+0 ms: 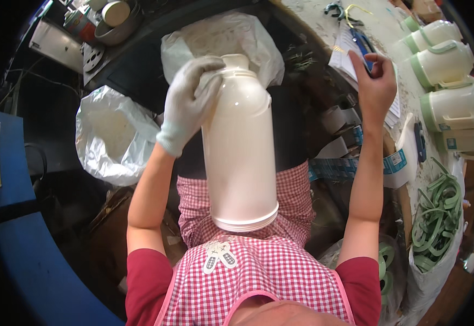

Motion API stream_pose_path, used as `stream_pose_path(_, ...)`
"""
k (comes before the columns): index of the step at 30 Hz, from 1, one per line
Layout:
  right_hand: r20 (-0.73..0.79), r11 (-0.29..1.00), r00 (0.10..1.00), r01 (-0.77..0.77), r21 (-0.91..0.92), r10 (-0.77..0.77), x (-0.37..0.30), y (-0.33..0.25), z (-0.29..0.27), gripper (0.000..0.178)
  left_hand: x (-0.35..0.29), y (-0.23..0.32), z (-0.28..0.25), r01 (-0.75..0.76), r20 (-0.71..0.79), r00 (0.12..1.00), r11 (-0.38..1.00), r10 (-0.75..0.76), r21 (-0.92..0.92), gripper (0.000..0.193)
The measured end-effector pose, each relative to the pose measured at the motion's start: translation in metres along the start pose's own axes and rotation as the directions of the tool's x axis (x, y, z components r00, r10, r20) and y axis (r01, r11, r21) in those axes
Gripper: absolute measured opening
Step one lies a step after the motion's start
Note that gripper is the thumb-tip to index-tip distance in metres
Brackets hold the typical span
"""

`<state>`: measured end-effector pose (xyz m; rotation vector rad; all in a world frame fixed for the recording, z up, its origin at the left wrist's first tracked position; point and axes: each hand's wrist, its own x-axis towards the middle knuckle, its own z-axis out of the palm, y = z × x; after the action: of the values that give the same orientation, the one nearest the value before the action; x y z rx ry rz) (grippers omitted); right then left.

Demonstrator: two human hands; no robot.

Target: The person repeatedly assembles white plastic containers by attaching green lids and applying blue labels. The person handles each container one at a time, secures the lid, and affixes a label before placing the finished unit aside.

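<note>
A cream-white plastic vacuum flask body [242, 146] stands in front of my lap, its narrow neck away from me and its ringed base toward my apron. My left hand [191, 100], in a white knit glove, is wrapped round its neck and shoulder. Bare and raised over the bench on the right, my right hand [378, 89] has its thumb apart from its loosely curled fingers. It is beside a blue-handled tool [361, 41] that lies on white papers [343, 57]; I see nothing held in it.
Several cream jugs with green trim [443, 62] line the bench's right side. Green straps [437, 228] fill a white bag below them. Plastic-lined containers stand ahead [215, 35] and at left [104, 141]. A blue surface [25, 244] edges the left; blue-and-white printed strips [351, 165] hang right.
</note>
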<state>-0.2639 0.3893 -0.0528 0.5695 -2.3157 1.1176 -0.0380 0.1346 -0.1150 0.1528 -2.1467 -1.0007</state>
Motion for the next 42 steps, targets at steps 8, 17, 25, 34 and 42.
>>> stream_pose_path(8,0.505,0.799,0.863,-0.299,0.521,-0.007,-0.146,-0.054,0.010,0.027,-0.063,0.014,-0.005,0.203,0.222,0.966,0.922,-0.134,-0.328,0.044)
stream_pose_path(17,0.491,0.885,0.870,-0.197,0.422,-0.040,-0.156,-0.063,0.002,0.027,-0.063,0.021,0.000,0.200,0.192,0.971,0.917,-0.140,-0.346,0.046)
stream_pose_path(25,0.479,0.992,0.876,-0.003,0.129,-0.060,-0.155,-0.055,-0.001,0.044,-0.068,0.016,0.005,0.235,0.205,0.961,0.936,-0.184,-0.260,0.068)
stream_pose_path(34,0.076,0.861,0.976,0.218,-0.460,-0.206,0.061,0.155,-0.042,0.062,-0.012,-0.006,-0.016,0.383,0.220,0.919,0.872,-0.327,-0.306,0.050)
stream_pose_path(42,0.387,0.768,0.909,0.357,-0.531,-0.155,0.090,0.187,-0.027,0.040,0.069,-0.026,0.019,0.662,0.420,0.648,0.742,-0.635,0.100,0.063)
